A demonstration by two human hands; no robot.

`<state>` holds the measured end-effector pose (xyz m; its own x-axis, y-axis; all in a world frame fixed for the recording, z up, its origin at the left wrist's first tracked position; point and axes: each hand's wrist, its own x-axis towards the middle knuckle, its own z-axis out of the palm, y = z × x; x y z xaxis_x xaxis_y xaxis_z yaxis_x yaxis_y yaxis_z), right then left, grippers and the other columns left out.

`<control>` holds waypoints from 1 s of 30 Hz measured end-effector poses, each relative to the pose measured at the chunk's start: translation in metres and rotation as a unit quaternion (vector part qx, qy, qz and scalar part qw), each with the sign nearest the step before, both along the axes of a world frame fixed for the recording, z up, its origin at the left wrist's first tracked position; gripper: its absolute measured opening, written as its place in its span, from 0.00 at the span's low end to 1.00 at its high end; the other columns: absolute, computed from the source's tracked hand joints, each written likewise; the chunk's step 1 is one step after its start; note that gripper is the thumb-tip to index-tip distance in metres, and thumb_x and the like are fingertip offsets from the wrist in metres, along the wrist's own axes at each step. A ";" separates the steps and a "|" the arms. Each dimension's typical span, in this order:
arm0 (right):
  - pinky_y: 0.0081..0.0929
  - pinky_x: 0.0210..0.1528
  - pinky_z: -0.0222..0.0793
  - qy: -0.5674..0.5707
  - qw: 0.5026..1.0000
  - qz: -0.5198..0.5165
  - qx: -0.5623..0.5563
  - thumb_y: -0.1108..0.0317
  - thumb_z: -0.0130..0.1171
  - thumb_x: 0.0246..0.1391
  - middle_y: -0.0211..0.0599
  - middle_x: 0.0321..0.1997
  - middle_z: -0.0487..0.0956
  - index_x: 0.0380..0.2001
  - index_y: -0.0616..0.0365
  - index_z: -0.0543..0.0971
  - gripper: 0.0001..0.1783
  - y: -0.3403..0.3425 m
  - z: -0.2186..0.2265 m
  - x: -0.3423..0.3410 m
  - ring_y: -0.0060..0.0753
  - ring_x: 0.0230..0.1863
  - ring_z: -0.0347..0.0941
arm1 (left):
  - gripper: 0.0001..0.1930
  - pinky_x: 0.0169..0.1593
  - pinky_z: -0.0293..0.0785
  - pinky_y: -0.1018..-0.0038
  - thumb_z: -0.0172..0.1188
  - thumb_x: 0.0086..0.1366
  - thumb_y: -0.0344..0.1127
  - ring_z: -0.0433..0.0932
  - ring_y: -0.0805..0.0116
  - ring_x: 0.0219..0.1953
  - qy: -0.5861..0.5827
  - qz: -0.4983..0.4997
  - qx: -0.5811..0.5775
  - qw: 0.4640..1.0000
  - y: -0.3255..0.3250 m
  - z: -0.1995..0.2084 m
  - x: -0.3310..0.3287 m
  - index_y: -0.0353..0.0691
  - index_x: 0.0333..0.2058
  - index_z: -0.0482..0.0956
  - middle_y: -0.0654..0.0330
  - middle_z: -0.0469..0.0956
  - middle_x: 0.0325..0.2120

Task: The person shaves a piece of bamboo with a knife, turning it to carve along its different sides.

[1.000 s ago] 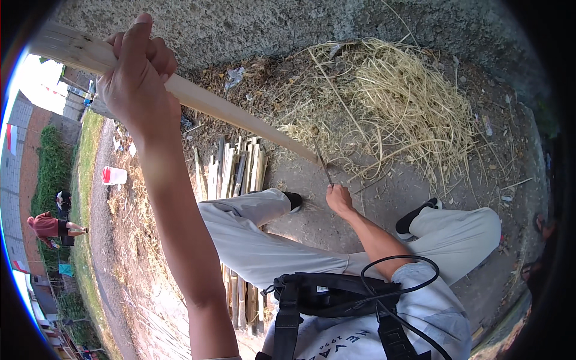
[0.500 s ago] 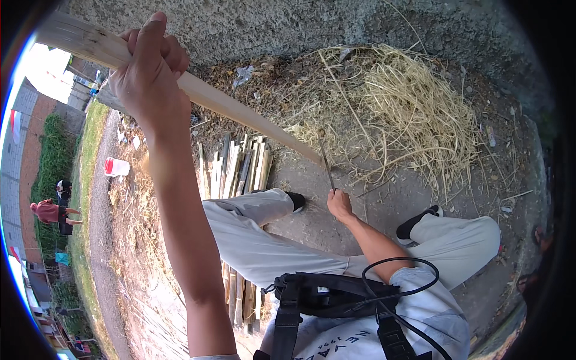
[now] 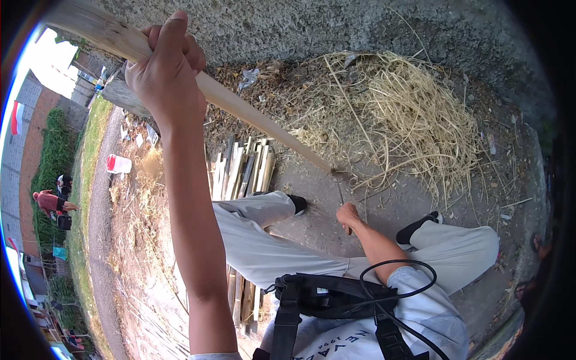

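Note:
My left hand is raised at the upper left, closed around a long pale wooden pole. The pole slants down to the right, its thin lower end close to the ground. My right hand, lower and in the middle, is wrapped round the handle of a knife with a narrow dark blade. Its blade points up toward the pole's lower end; whether the two touch I cannot tell. A bit of wooden handle shows below the fist.
A heap of straw-coloured shavings lies at the right, below a rough grey wall. Stacked split strips lie beyond my left leg. A red-and-white bucket stands near the path at far left, with a person beyond.
My left hand and the pole have shifted slightly right. My right hand has moved a little down and right with the knife, whose handle end now shows.

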<state>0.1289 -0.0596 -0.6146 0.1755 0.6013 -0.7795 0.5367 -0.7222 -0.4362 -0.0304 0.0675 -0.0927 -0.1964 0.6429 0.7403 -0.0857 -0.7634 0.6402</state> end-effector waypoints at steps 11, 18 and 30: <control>0.54 0.43 0.75 0.054 0.974 -0.102 0.196 0.55 0.48 0.65 0.63 0.32 0.81 0.31 0.72 0.80 0.26 0.006 0.014 -0.025 0.67 0.37 0.79 | 0.17 0.17 0.53 0.79 0.64 0.63 0.26 0.58 0.81 0.13 0.016 0.023 0.012 1.000 0.001 -0.002 -0.002 0.45 0.21 0.64 0.69 0.59 0.13; 0.48 0.30 0.76 0.054 0.992 -0.003 0.112 0.56 0.47 0.67 0.56 0.23 0.81 0.28 0.72 0.80 0.27 0.003 0.027 0.004 0.52 0.25 0.81 | 0.16 0.18 0.53 0.79 0.64 0.62 0.25 0.58 0.81 0.13 -0.014 0.033 -0.008 0.999 0.003 -0.001 -0.006 0.45 0.21 0.65 0.68 0.60 0.13; 0.47 0.28 0.74 -0.011 0.883 0.039 0.467 0.58 0.46 0.67 0.51 0.18 0.79 0.26 0.69 0.79 0.24 0.031 0.079 -0.038 0.51 0.19 0.79 | 0.14 0.16 0.54 0.79 0.61 0.64 0.29 0.58 0.81 0.12 -0.014 0.028 -0.009 0.999 -0.004 -0.002 -0.002 0.48 0.24 0.65 0.72 0.61 0.13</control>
